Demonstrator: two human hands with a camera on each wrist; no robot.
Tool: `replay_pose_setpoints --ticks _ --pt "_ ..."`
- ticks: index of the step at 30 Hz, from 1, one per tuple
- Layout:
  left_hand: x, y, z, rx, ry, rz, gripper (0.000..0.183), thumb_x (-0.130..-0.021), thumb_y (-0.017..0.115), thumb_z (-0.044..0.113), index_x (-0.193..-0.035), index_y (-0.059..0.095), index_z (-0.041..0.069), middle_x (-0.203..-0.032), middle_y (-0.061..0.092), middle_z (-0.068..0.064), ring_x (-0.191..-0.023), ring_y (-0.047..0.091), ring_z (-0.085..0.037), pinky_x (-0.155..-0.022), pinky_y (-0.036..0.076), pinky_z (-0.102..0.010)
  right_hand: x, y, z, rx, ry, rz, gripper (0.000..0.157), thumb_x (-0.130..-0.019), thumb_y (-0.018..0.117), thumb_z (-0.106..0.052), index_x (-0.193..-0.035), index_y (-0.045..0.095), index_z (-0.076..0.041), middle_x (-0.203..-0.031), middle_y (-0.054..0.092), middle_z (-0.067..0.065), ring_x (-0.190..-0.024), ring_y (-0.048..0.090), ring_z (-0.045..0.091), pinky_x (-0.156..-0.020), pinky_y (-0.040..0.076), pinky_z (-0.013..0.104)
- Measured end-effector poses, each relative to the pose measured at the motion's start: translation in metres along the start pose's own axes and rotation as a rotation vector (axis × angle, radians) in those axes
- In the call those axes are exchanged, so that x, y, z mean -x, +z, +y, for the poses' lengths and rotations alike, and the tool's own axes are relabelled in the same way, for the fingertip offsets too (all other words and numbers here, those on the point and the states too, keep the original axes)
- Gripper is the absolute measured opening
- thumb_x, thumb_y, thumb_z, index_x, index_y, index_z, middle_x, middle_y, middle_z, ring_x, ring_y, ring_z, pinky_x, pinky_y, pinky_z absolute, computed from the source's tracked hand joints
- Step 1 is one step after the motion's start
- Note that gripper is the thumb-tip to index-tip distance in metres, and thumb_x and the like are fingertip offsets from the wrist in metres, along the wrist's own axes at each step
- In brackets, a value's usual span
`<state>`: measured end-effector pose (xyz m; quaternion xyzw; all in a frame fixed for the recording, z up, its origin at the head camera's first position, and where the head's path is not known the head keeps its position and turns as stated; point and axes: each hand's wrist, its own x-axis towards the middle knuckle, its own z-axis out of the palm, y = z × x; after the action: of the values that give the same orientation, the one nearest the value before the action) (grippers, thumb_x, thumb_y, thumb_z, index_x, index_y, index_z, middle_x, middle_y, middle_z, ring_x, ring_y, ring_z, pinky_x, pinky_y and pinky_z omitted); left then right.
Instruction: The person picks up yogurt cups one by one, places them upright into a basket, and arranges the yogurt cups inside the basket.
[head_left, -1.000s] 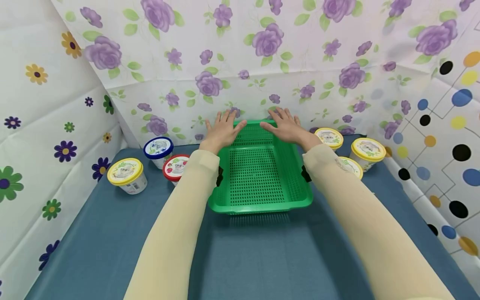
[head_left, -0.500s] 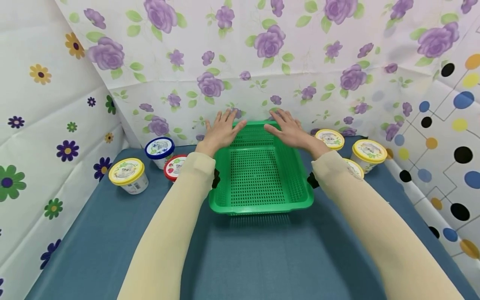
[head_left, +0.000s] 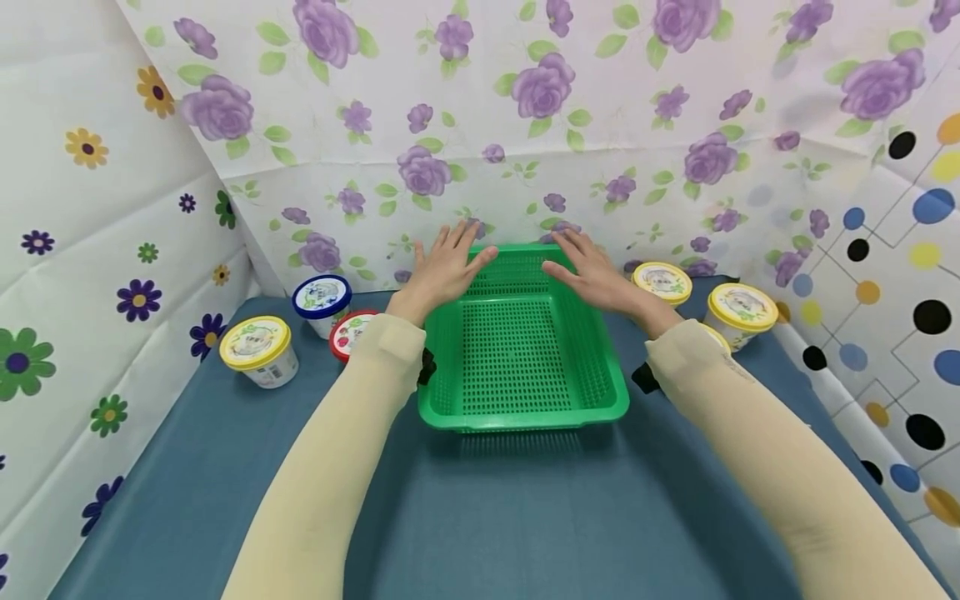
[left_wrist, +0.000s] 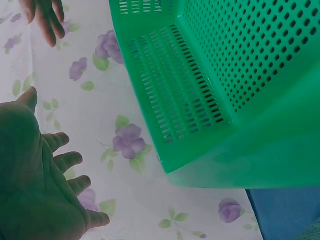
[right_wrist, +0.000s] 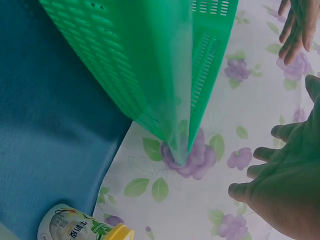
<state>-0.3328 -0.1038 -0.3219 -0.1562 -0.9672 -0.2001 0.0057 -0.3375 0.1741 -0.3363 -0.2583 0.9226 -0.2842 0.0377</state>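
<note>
A green plastic basket (head_left: 525,419) with perforated walls and floor stands in the middle of the blue-covered table, near the back wall. My left hand (head_left: 444,271) is spread above its back left corner, palm down, holding nothing. Over the back right corner my right hand (head_left: 600,277) hovers with fingers extended, also holding nothing. In the left wrist view the left hand (left_wrist: 40,175) is apart from the basket rim (left_wrist: 145,112). The right wrist view likewise has a gap between the right hand (right_wrist: 285,175) and the basket (right_wrist: 185,100).
At left stand three lidded tubs: a yellow-lidded tub (head_left: 259,352), a blue-lidded tub (head_left: 322,302) and a red-lidded tub (head_left: 349,333), partly behind the left sleeve. Yellow-lidded tubs (head_left: 741,310) stand at right, one mostly hidden by the right sleeve. Patterned cloth walls (head_left: 495,100) enclose the table.
My right hand has moved to the right, away from the basket's back rim. The left hand has shifted only slightly; the basket stays in place.
</note>
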Motion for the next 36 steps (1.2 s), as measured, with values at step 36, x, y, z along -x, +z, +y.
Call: replay_pose_setpoints --ticks 36 --pt "0.039 -0.014 -0.007 0.079 0.078 0.009 0.074 -0.11 0.033 0.061 -0.169 0.007 0.025 -0.175 -0.003 0.001 -0.16 -0.009 -0.024 -0.121 -0.01 -0.065 0.058 0.014 0.02 -0.2 -0.024 -0.057 0.075 -0.112 0.044 -0.045 -0.169 0.002 -0.022 -0.175 -0.01 0.008 -0.159 -0.011 0.035 -0.119 0.009 0.072"
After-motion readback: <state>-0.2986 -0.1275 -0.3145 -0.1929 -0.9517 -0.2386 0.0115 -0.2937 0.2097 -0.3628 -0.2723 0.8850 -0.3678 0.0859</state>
